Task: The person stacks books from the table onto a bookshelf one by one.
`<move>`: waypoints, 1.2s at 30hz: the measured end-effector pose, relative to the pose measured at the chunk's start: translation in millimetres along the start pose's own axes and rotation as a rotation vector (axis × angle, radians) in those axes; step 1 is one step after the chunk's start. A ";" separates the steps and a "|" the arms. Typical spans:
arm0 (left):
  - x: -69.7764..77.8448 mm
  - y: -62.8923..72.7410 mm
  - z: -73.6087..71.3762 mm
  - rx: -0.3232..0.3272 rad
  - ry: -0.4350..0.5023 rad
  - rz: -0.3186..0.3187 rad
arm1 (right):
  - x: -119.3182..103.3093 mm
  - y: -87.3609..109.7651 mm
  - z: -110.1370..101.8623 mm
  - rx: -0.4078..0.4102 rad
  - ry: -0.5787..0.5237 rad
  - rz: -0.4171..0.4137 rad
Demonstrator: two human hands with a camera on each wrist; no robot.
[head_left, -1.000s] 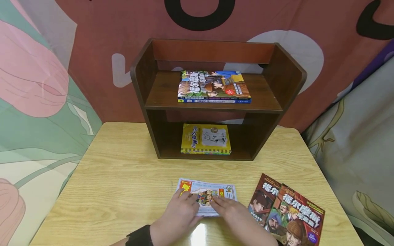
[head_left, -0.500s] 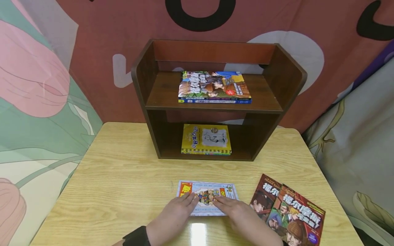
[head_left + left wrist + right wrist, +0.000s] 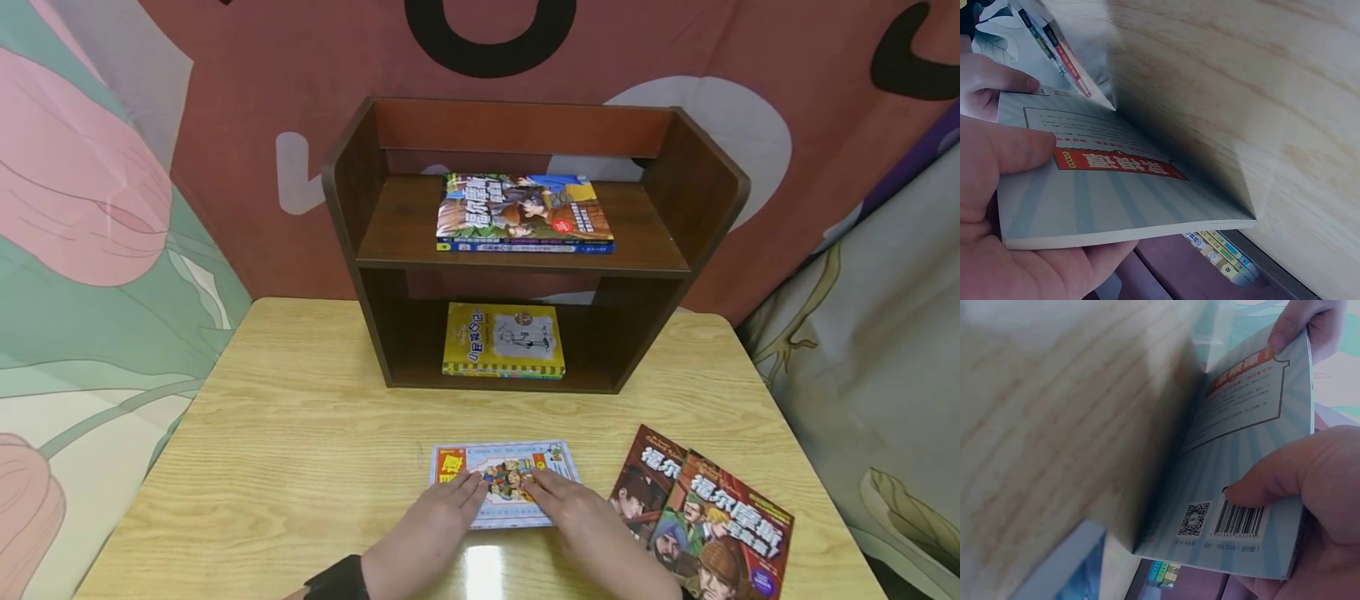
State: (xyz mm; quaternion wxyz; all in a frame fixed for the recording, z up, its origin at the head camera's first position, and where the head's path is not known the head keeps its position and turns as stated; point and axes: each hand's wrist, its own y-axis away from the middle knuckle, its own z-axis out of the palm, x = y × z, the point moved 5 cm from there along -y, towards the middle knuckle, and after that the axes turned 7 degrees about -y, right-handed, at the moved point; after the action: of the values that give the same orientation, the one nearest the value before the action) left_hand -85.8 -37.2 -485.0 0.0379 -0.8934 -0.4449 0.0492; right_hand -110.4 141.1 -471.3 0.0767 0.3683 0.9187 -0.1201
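Observation:
A pale blue children's book (image 3: 517, 515) with a cartoon group on its cover is near the front of the table. My left hand (image 3: 431, 525) grips its left part and my right hand (image 3: 576, 518) its right part, fingers on the front cover. In the left wrist view, the left thumb presses the back cover (image 3: 1104, 212) beside a red title band. The right thumb lies by the barcode (image 3: 1239, 520) in the right wrist view. The near side is raised off the table, while the far edge meets or nearly meets the wood.
A dark brown two-tier bookshelf (image 3: 525, 268) stands at the back of the table (image 3: 285, 450). Comic books (image 3: 525, 208) lie flat on its upper shelf, yellow books (image 3: 498, 340) on the lower. Two overlapping dark red books (image 3: 731, 525) lie close to my right hand.
My left fingers have drawn together and straightened on the cover. Both hands and the book have shifted slightly, and the book's far edge sits a little nearer to me.

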 end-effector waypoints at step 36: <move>-11.2 -7.4 -16.7 -0.004 -0.006 -0.027 | 5.4 -4.5 -7.7 0.052 0.051 0.037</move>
State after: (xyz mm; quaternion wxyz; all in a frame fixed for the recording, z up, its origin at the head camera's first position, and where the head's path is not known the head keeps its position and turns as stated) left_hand -96.3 -42.1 -467.0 0.0355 -0.8873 -0.4570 0.0504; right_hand -117.8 143.7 -464.4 0.0460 0.3900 0.9100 -0.1332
